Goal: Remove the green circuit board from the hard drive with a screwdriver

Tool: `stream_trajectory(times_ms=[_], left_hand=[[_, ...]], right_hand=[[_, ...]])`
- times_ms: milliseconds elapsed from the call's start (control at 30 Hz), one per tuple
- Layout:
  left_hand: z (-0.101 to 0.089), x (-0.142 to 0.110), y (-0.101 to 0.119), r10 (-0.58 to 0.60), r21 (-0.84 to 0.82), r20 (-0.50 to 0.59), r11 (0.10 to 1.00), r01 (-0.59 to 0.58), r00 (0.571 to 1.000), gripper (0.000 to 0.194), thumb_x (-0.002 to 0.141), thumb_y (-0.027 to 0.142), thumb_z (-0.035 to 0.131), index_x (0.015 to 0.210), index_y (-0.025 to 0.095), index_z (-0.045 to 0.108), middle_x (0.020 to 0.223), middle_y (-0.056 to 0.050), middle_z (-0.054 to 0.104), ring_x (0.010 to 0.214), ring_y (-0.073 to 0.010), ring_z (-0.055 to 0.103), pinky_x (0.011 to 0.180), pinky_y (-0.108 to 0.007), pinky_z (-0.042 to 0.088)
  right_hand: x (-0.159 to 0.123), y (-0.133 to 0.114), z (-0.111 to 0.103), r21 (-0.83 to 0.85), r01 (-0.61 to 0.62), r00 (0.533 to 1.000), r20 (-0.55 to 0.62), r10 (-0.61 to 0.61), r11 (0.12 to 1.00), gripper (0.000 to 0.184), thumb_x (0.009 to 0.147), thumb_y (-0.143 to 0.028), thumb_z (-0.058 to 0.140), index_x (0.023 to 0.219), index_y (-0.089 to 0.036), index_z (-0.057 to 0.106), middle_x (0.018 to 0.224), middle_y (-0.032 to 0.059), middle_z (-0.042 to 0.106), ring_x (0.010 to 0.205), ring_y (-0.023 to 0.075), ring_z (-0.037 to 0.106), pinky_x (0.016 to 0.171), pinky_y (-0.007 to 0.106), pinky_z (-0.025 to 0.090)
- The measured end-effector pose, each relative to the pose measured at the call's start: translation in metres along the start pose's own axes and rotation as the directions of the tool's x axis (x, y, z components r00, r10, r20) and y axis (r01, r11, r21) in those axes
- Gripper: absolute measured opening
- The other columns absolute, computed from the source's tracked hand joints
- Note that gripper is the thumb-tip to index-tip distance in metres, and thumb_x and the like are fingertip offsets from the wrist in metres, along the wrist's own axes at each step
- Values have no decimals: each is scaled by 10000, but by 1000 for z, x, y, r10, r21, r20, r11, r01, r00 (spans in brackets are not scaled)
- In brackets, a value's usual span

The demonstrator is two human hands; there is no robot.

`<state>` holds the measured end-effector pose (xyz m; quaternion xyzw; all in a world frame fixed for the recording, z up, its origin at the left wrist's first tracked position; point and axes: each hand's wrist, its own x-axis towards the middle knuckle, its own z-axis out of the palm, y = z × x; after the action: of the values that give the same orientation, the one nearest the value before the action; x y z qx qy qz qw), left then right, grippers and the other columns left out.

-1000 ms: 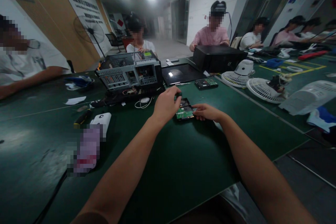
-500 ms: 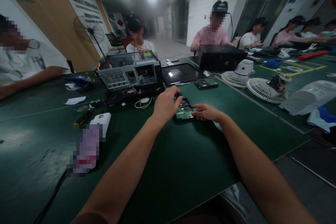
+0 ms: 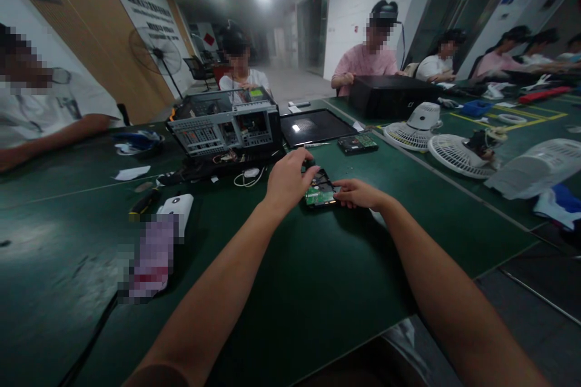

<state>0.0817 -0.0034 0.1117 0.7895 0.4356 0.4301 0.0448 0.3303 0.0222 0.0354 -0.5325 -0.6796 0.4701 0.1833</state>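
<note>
In the middle of the table lies a hard drive [image 3: 320, 195], its green circuit board facing up. My left hand [image 3: 289, 176] is closed over its far left corner, thumb and fingers pinching a dark screwdriver-like tool [image 3: 310, 163]; only the rounded end of its handle shows, and the tip is hidden. From the right side, my right hand [image 3: 356, 193] grips the near right edge of the drive between thumb and fingers. Farther back rests a second hard drive [image 3: 357, 144], apart from both hands.
An opened computer case [image 3: 227, 130] stands beyond my left hand, with a black panel [image 3: 318, 126] beside it. White fan parts [image 3: 411, 135] lie at the right. A screwdriver [image 3: 144, 204] and a white power bank [image 3: 179, 210] are at the left. Co-workers sit around the table.
My hands and the hard drive stay almost in place. Across the table, a co-worker's black box has shifted and turned to the right.
</note>
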Motion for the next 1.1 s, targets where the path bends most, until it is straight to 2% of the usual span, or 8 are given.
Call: stream_trajectory(times_ms=[133, 300, 500, 633, 833, 1100], left_hand=[[-3, 0, 2, 2, 43, -45, 999, 0, 999, 102, 876, 228, 700, 953, 224, 633, 1021, -41, 662, 921, -192, 636, 798, -332, 538], [-5, 1, 1, 16, 30, -42, 999, -15, 999, 92, 892, 181, 664, 978, 215, 654, 1025, -43, 675, 897, -182, 647, 823, -342, 544], [-3, 1, -1, -25, -12, -51, 1000, 24, 998, 132, 872, 294, 719, 920, 199, 640, 922, -39, 678, 818, -169, 636, 776, -329, 542], [-2, 1, -2, -42, -24, -52, 999, 41, 998, 150, 867, 289, 723, 893, 204, 602, 881, -29, 670, 796, -168, 626, 749, -328, 536], [-3, 1, -1, -6, -14, -46, 1000, 6, 999, 53, 907, 197, 629, 953, 210, 608, 955, -46, 661, 867, -178, 626, 809, -336, 541], [-3, 1, -2, -1, 52, -63, 999, 4, 998, 162, 916, 148, 574, 1030, 214, 668, 1071, -78, 632, 970, -209, 622, 887, -367, 537]], right_hand=[[0, 0, 0, -7, 2, 1000, -1, -2, 1000, 658, 926, -331, 641, 1510, -121, 422, 739, 29, 659, 586, 134, 566, 501, 235, 433], [1, 0, 1, -31, -3, 1000, -13, 3, 1000, 644, 932, -336, 636, 1505, -127, 431, 748, 34, 668, 579, 135, 566, 510, 241, 437], [1, -1, 2, -73, -1, 1000, -28, -1, 997, 606, 946, -351, 620, 1487, -134, 455, 745, 36, 674, 573, 133, 570, 494, 230, 426], [1, -1, 2, -84, -3, 1000, -25, 1, 996, 606, 948, -349, 618, 1493, -142, 450, 740, 33, 676, 570, 130, 571, 490, 225, 428], [2, 1, 2, -92, 21, 999, -33, -24, 996, 604, 945, -387, 625, 1475, -138, 476, 756, 41, 682, 568, 129, 574, 490, 226, 430], [2, 2, 2, -85, 23, 999, -28, -25, 996, 574, 939, -386, 634, 1454, -170, 501, 740, 21, 665, 566, 121, 572, 483, 212, 420]])
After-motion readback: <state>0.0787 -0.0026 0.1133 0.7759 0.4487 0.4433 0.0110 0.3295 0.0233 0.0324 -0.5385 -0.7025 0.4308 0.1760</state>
